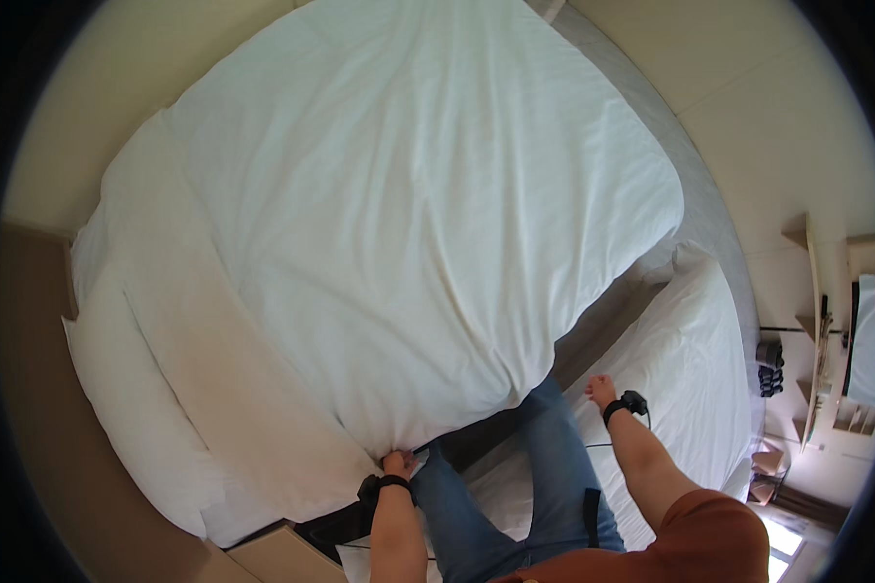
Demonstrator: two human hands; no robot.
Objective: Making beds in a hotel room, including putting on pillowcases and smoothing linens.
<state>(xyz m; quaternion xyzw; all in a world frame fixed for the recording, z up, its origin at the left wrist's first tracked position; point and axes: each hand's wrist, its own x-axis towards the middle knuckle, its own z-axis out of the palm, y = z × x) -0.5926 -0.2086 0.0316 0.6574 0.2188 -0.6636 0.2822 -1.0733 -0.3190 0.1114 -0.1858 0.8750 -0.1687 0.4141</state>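
A white duvet (408, 218) covers the large bed before me, with long creases running across it. Its top end is turned back in a broad band (211, 342) on the left, beside a white pillow (127, 393). At the near edge, my left hand (399, 463) has its fingers curled on the duvet, where the cloth gathers. My right hand (599, 389) is off the duvet, over the gap by a second bed with white bedding (663, 372). Its fingers are loosely bent, with nothing visible in them.
My legs in jeans (474, 503) stand in the narrow gap between the beds. A brown headboard (36, 379) borders the left side, with a wooden nightstand (284, 555) at lower left. Wall shelves (811, 335) are at right. A cable hangs from my right wrist's strapped device (633, 402).
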